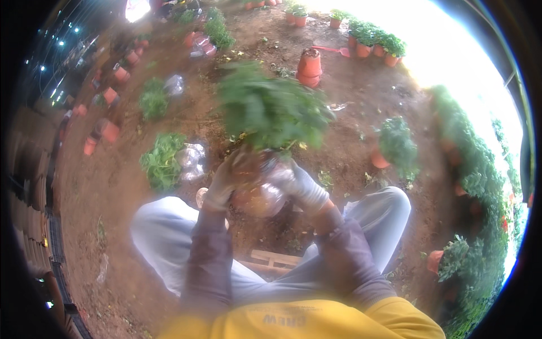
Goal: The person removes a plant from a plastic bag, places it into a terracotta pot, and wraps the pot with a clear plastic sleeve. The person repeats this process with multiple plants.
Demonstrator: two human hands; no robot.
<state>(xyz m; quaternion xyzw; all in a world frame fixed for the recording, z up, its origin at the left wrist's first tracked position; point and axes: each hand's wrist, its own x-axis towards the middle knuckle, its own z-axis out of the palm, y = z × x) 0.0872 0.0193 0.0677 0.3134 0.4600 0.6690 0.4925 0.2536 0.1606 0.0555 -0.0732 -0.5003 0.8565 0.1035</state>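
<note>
Both of my hands are in white work gloves, low between my bent knees. My left hand (223,183) and my right hand (305,185) grip opposite sides of a leafy green plant (275,106) at its base. Its foliage points away from me and is blurred. Under the stems, clear plastic wrap (262,201) covers a brownish root ball, partly hidden by my fingers. On the soil to the left lies another leafy plant (161,161) with a plastic-wrapped root ball (192,162).
Stacked upside-down orange pots (309,68) stand ahead, near a red hand trowel (334,50). A potted plant (396,146) leans at right, before a dense row of plants (474,165). Loose pots (108,130) lie left. A wooden slatted piece (273,259) lies beneath me.
</note>
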